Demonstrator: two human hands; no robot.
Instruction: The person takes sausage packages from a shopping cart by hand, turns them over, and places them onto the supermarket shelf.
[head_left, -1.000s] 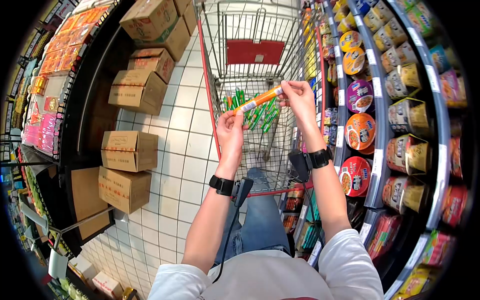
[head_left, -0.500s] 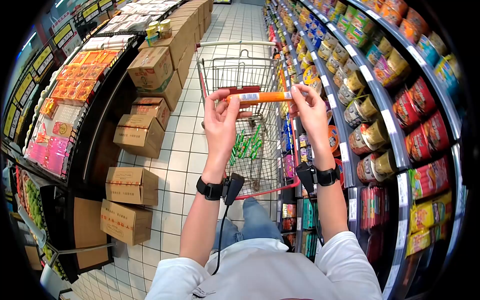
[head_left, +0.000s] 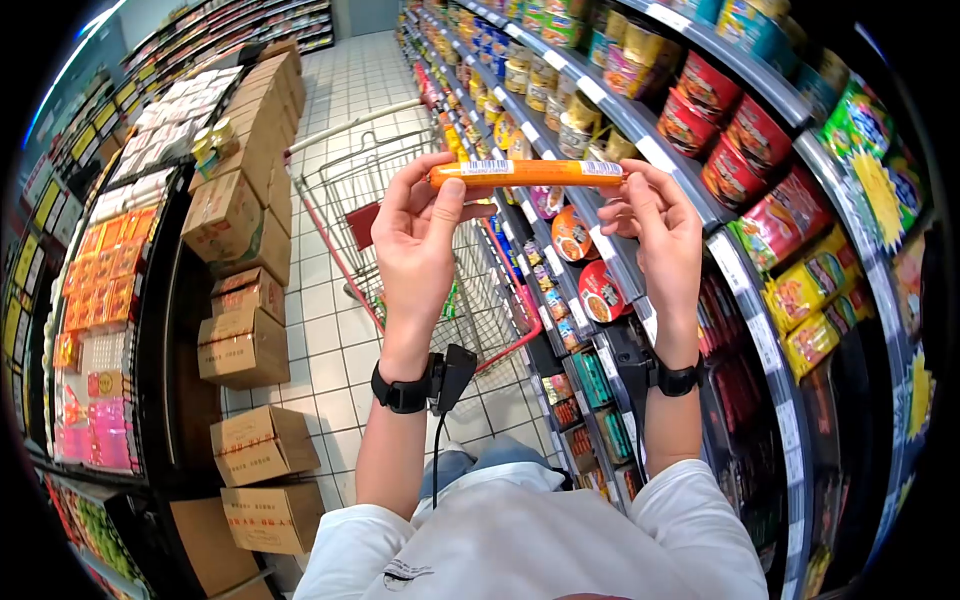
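Observation:
An orange packaged sausage (head_left: 535, 173) with white barcode labels is held level between my two hands, in front of my chest. My left hand (head_left: 420, 215) grips its left end, thumb in front and fingers behind. At the other end, my right hand (head_left: 655, 205) pinches the tip between thumb and finger. Beyond the sausage stands a wire shopping cart (head_left: 370, 160) with a red rim. Several green-wrapped sticks (head_left: 450, 300) lie inside it, partly hidden by my left hand and arm. Each wrist wears a black strap with a small device.
To the right run shelves (head_left: 600, 95) of cup noodles and bagged snacks, close to my right arm. Cardboard boxes (head_left: 265, 440) sit on the tiled floor (head_left: 345, 75) at left, beside a display stand (head_left: 105, 290) of packaged goods.
My view has turned toward the right-hand shelves, so the cart and boxes appear farther left. The sausage stays in both hands, and its barcode labels now show more fully.

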